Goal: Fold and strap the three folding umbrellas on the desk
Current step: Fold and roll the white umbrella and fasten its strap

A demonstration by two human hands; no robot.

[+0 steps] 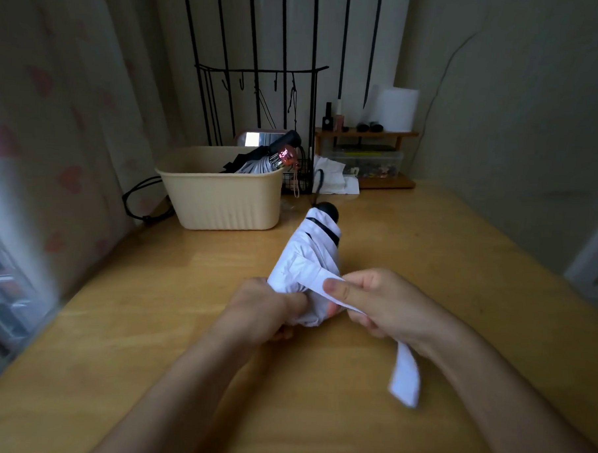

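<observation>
Head view, and we're right over the white umbrella, mid-counter, just ahead of us. Our left hand has its fingers curled round the near end of the bundled canopy, clamping the folds so they can't spring loose. Our right hand pinches the white strap between thumb and fingers and draws it out to the right; the loose tail trails down toward the near right, blurred. That looks like the set-up for wrapping the strap round the canopy.

The umbrella's long axis runs near to far, and its black handle points away toward the cream basket at the far left of the counter. Whether the far end touches the wood, we cannot tell.

In the basket lie two more umbrellas, one black, one with a pink handle. So this one looks like the last.
</observation>
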